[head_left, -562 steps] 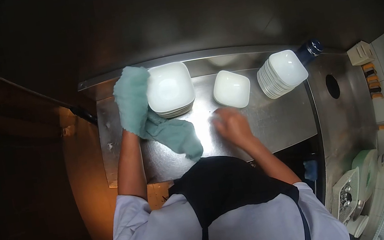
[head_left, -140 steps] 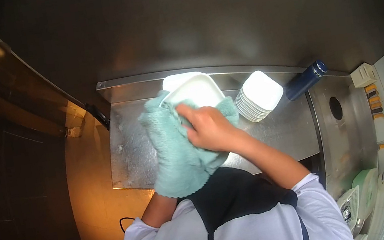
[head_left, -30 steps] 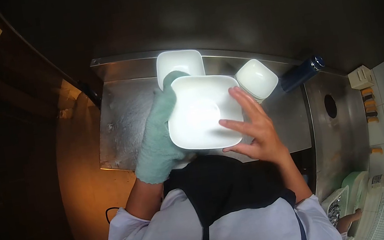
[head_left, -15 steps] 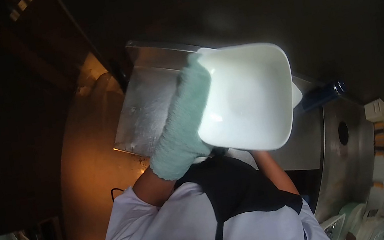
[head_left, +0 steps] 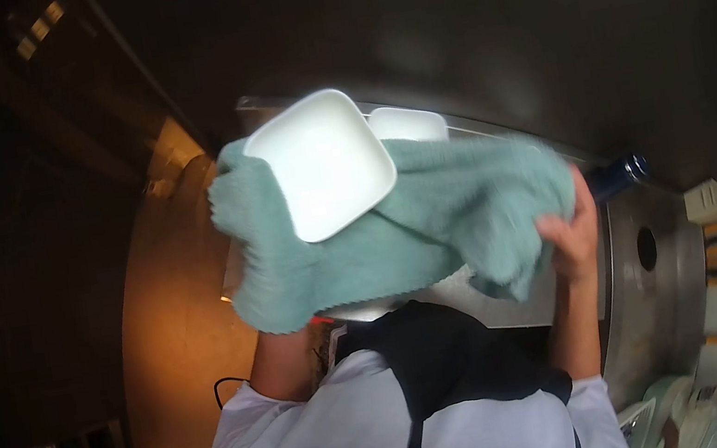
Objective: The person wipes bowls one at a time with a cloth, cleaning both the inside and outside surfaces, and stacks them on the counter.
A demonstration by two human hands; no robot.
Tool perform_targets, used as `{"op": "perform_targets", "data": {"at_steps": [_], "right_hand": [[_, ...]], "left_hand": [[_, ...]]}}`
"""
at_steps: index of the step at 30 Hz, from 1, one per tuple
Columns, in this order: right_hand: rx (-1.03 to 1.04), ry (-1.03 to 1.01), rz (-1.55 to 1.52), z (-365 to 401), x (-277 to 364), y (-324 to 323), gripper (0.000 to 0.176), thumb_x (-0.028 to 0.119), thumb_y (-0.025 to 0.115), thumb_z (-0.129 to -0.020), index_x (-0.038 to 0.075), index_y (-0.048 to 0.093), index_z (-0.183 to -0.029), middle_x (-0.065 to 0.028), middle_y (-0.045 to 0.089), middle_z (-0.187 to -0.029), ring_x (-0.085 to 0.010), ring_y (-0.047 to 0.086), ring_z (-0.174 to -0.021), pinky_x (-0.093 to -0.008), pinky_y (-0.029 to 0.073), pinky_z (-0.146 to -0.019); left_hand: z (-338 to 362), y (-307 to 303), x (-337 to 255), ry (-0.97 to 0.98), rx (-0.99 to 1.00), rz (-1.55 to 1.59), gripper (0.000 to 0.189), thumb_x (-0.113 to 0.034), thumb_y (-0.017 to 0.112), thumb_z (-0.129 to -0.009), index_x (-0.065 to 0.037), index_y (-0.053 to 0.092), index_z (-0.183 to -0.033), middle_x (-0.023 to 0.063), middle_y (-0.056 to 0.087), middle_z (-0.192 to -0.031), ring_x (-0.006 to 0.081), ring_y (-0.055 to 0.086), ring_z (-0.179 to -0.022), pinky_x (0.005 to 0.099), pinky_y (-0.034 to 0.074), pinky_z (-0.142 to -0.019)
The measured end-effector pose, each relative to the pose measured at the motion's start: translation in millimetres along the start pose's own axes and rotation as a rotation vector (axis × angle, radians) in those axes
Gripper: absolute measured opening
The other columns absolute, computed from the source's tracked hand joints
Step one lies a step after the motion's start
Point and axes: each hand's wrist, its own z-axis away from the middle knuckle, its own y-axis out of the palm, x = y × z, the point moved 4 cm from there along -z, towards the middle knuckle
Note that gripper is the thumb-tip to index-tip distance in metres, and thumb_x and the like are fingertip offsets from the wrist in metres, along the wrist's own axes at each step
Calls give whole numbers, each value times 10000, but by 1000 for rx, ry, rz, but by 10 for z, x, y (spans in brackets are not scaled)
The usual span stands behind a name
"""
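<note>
A white square bowl (head_left: 333,167) is tilted with its hollow toward me, at the left of centre. My left hand is hidden under a green cloth (head_left: 342,269) and grips the bowl through it; only the forearm shows below. The cloth stretches across to the right, where my right hand (head_left: 573,227) grips its bunched, blurred end, thumb and fingers around it. Behind the cloth's upper edge, a second white dish (head_left: 409,125) partly shows.
A metal counter (head_left: 506,299) lies under the cloth, with a dark blue cylinder (head_left: 621,175) to its right. Further right is a steel surface with a dark round hole (head_left: 647,249). A brown rounded surface (head_left: 176,347) is at the left.
The bowl has shifted left and turned. My right hand has come out from behind it to the right, with the cloth now spread between both hands. The second dish has come into view.
</note>
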Motion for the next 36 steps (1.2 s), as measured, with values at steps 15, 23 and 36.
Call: {"op": "perform_targets", "data": {"at_steps": [15,23,36], "right_hand": [[0,-449,1206,-569,-451,1023,494,35,762,-736,44,649,-1216,-158,670,-959,-368,703,-822,-452,566,-678],[656,-248,1026,-194,-619,1079,254,60,742,-764,6,601,-969,-188,684,-829,-403,698,-770,-494,553,-690],[625,-270,1111,-66,-551,1131,241,60,741,-776,26,660,-1001,-156,706,-901,-347,714,-782,-452,567,-666]], "left_hand": [[212,373,563,-83,97,-457,632,-347,590,-1073,-70,336,-1581,91,496,-1461,211,509,-1356,356,471,-1123],[109,121,524,-156,91,-437,538,-314,546,-1101,-69,388,-1554,82,535,-1418,193,528,-1310,345,461,-1110],[-91,105,508,-57,82,-513,402,-180,581,-1075,-39,510,-1445,71,627,-1269,164,610,-1122,316,513,-962]]}}
